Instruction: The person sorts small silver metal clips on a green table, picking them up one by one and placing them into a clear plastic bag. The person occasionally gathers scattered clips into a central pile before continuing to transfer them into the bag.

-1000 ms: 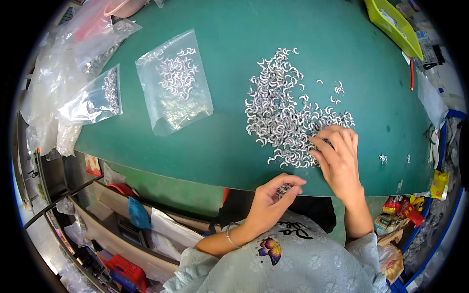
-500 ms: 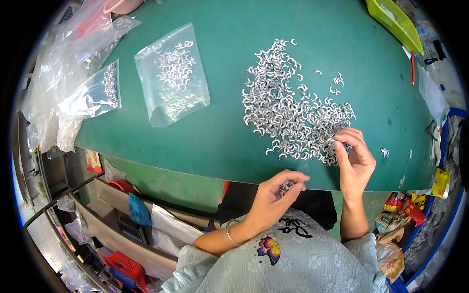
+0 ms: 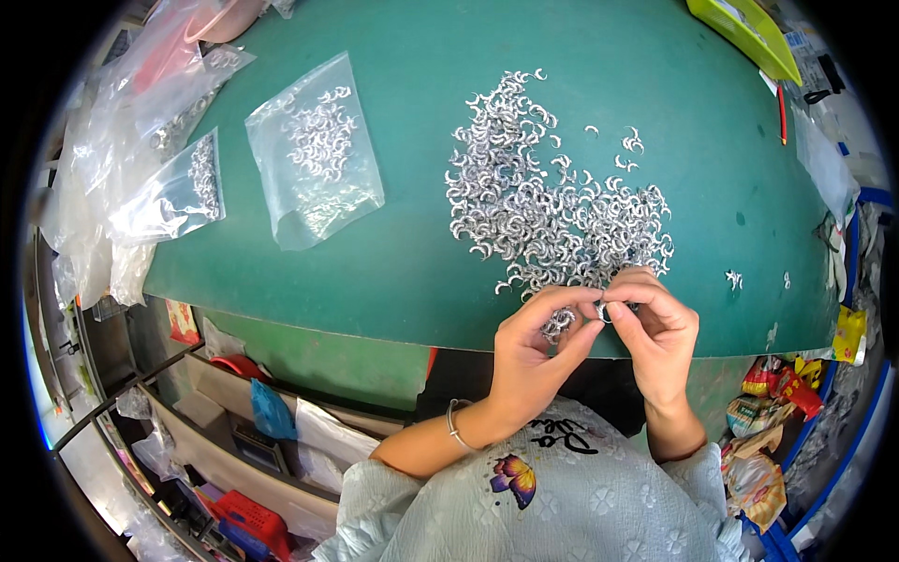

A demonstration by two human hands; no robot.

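Note:
A large heap of small silver crescent-shaped pieces (image 3: 524,206) lies spread on the green table. At the heap's near edge my two hands meet, fingertips almost touching. My left hand (image 3: 538,351) is curled around a small cluster of crescent pieces (image 3: 559,323) that shows in its palm. One silver crescent piece (image 3: 604,311) is pinched at the fingertips where the hands meet, and my right hand (image 3: 660,337) grips it between thumb and forefinger. Whether the left fingertips also press on that piece is hard to make out.
A clear plastic bag (image 3: 314,206) with crescents on it or in it lies left of the heap. More plastic bags (image 3: 159,201) crowd the left side. A yellow-green tray (image 3: 749,37) and a red pen (image 3: 782,117) are at far right. Drawers (image 3: 225,412) stand below left.
My right hand has come away from the heap toward my left hand, with a crescent piece at its fingertips. My left hand has risen slightly to meet it. The view has shifted a little.

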